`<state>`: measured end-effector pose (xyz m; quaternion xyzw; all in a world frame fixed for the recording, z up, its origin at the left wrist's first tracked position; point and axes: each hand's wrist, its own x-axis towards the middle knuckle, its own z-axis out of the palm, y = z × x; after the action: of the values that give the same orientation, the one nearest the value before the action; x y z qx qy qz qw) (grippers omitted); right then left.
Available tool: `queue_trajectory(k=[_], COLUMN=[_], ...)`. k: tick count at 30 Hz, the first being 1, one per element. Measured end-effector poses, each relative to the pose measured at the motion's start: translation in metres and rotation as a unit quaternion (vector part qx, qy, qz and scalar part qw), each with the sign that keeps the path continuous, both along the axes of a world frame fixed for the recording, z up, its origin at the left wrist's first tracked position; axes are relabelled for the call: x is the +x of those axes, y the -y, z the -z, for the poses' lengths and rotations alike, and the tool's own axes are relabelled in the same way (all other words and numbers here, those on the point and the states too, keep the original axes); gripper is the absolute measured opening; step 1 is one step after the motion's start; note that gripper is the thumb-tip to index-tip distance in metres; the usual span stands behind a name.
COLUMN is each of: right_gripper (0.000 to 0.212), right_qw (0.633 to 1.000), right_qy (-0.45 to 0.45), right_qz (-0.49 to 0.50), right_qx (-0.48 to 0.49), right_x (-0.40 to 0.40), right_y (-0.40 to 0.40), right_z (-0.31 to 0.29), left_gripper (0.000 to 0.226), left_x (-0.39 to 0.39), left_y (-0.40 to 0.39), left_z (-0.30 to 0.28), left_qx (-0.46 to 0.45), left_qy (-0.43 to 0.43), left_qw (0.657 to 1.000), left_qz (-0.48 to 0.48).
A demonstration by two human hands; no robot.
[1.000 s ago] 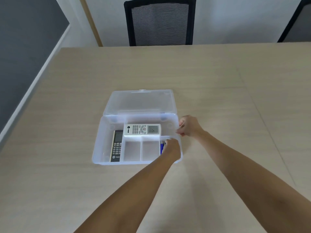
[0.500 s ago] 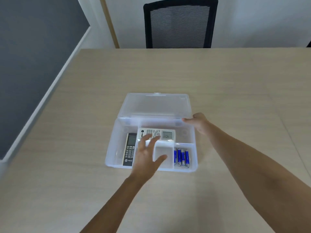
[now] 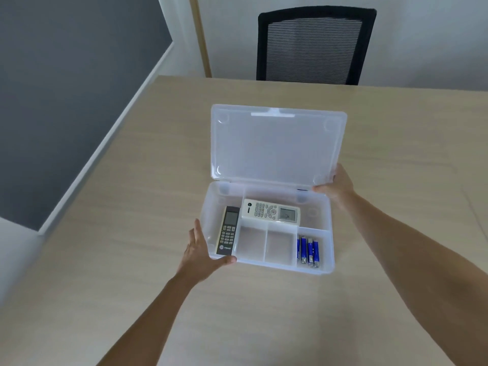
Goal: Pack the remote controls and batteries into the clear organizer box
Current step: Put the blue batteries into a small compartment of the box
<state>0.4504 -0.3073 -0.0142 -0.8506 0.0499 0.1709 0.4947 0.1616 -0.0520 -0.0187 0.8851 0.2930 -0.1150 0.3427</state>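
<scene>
The clear organizer box sits in the middle of the table, its hinged lid raised nearly upright. A white remote lies across the back compartment. A dark remote lies lengthwise in the left compartment. Several blue batteries lie in the front right compartment. My left hand grips the box's front left corner, thumb along the front wall. My right hand holds the lid's lower right corner.
A pale wooden table carries the box. A black mesh chair stands at the far edge. The table's left edge runs along a grey floor. Two middle front compartments of the box hold nothing.
My left hand left the middle of the box and took hold of its front left corner. My right hand has swung the lid up from lying flat to nearly upright.
</scene>
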Motion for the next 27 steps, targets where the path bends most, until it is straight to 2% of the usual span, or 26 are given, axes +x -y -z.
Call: queue_trajectory(k=[3,5,6,8,9,10,12,13,14,15,17,18,20,21,23,27], right_gripper=[0.073,0.084,0.085,0.076,0.065,0.052,0.018,0.013,0.030,0.049,0.059,0.062,0.078,0.087,0.104,0.120], right_qw=[0.995,0.980,0.958,0.903,0.889,0.884,0.920,0.938,0.955,0.969,0.993,0.998,0.988,0.979,0.970,0.978], right_qy=[0.056,-0.017,-0.069,-0.151,-0.174,-0.190,-0.190,-0.184,-0.169,-0.148,-0.083,-0.061,-0.045,-0.034,-0.019,-0.046], right_qz=[0.015,0.020,0.009,0.028,0.056,0.072,0.062,0.048,0.047,0.045,0.024,-0.005,-0.047,-0.061,-0.076,-0.049], right_qx=[0.081,0.196,0.279,0.401,0.420,0.421,0.337,0.289,0.240,0.192,0.077,0.006,-0.137,-0.191,-0.229,-0.197], right_x=[-0.016,-0.039,-0.050,-0.069,-0.081,-0.097,-0.125,-0.145,-0.166,-0.176,-0.189,-0.195,-0.203,-0.208,-0.218,-0.218], right_y=[-0.004,-0.002,0.003,0.021,0.031,0.037,0.045,0.046,0.046,0.045,0.037,0.032,0.024,0.021,0.015,0.008], right_z=[-0.045,-0.088,-0.103,-0.117,-0.118,-0.121,-0.110,-0.104,-0.097,-0.085,-0.066,-0.058,-0.038,-0.032,-0.020,-0.014], left_gripper=[0.145,0.146,0.145,0.136,0.124,0.109,0.086,0.083,0.082,0.082,0.093,0.102,0.108,0.101,0.085,0.077], left_x=[-0.002,-0.002,-0.001,0.002,0.001,-0.001,-0.007,-0.015,-0.023,-0.024,-0.019,-0.019,-0.019,-0.017,-0.014,-0.007], left_y=[0.001,0.001,0.000,-0.004,-0.007,-0.011,-0.018,-0.019,-0.020,-0.021,-0.016,-0.013,-0.006,-0.003,0.005,0.006], left_z=[-0.004,-0.008,-0.009,-0.013,-0.017,-0.021,-0.028,-0.033,-0.036,-0.035,-0.033,-0.032,-0.033,-0.028,-0.024,-0.017], left_qx=[-0.002,-0.007,-0.024,-0.105,-0.178,-0.265,-0.418,-0.461,-0.475,-0.476,-0.444,-0.399,-0.253,-0.175,-0.091,-0.043], left_qy=[-0.001,-0.005,-0.008,0.000,0.019,0.050,0.122,0.155,0.174,0.184,0.169,0.146,0.093,0.081,0.076,0.062], left_qw=[1.000,1.000,1.000,0.993,0.980,0.952,0.863,0.823,0.804,0.800,0.831,0.865,0.942,0.966,0.982,0.989], left_qz=[-0.007,-0.013,-0.018,-0.055,-0.090,-0.144,-0.258,-0.294,-0.311,-0.316,-0.289,-0.266,-0.201,-0.172,-0.147,-0.125])
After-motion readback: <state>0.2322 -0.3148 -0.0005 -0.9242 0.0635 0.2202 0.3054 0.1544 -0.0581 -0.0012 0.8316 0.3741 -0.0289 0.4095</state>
